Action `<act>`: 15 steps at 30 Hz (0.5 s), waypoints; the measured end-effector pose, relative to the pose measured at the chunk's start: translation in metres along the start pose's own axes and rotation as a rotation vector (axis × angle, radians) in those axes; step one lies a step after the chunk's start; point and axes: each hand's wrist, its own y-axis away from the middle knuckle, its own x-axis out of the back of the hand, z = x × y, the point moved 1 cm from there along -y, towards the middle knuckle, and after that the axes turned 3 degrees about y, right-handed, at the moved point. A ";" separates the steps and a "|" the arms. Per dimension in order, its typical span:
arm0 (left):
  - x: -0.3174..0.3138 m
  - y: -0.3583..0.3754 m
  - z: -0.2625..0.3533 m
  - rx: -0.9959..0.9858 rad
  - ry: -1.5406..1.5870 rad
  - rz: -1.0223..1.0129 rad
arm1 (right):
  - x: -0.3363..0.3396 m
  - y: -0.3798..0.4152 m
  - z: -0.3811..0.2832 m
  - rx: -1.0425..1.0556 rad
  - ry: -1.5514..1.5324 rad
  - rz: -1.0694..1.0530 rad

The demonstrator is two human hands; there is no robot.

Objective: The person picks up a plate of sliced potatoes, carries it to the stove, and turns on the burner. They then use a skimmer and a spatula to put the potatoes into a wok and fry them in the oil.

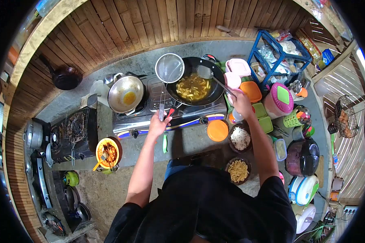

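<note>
My left hand (157, 124) is closed around the handle of a round mesh strainer (170, 68), whose bowl overlaps the left rim of a black wok (218, 72) in this view. Beside those fingers is the wok's red-tipped handle (171, 111). Pale yellow strips (194, 88) lie in brownish oil in the wok. My right hand (241, 103) grips the long handle of a metal spatula (205, 72), its blade inside the wok at the upper right. The wok sits over the right side of a gas stove (150, 128).
A metal pan (125, 93) with a little oil stands on the left burner. A bowl of red sauce (108, 153) is farther left. Near my right arm are an orange lid (217, 130), a bowl of rice (239, 138) and a bowl of pale strips (238, 170). A green-handled knife (165, 142) lies below the stove.
</note>
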 end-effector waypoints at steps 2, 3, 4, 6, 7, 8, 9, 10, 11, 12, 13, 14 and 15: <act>0.000 0.001 0.001 0.001 0.006 -0.004 | 0.014 0.000 -0.007 -0.106 0.104 -0.095; -0.001 0.001 0.002 0.001 0.013 0.011 | 0.017 0.002 -0.007 -0.139 0.144 -0.134; -0.001 0.001 0.002 0.003 0.019 0.026 | 0.018 0.004 -0.007 -0.172 0.183 -0.173; 0.000 0.001 0.003 0.002 0.017 0.026 | 0.010 0.008 0.003 -0.121 0.083 -0.194; -0.001 0.002 0.003 0.003 0.015 0.026 | 0.007 0.010 0.008 -0.071 -0.018 -0.217; -0.001 0.002 0.003 0.003 0.016 0.024 | 0.002 0.012 0.013 -0.072 -0.017 -0.218; 0.000 0.002 0.005 0.009 0.006 0.022 | 0.000 0.013 0.012 -0.135 -0.149 -0.267; 0.001 0.003 0.006 0.016 -0.003 0.021 | -0.003 0.013 0.011 -0.197 -0.282 -0.318; 0.001 0.003 0.007 0.016 -0.003 0.024 | -0.005 0.012 0.010 -0.195 -0.283 -0.318; 0.001 0.004 0.009 0.020 -0.007 0.022 | -0.007 0.010 0.009 -0.162 -0.291 -0.243; 0.001 0.005 0.009 0.024 -0.011 0.020 | -0.008 0.010 0.009 -0.131 -0.299 -0.168; 0.001 0.005 0.009 0.025 -0.010 0.021 | -0.010 0.009 0.010 -0.130 -0.298 -0.169; 0.001 0.003 0.008 0.027 0.000 0.018 | -0.008 0.006 0.007 -0.104 -0.150 -0.087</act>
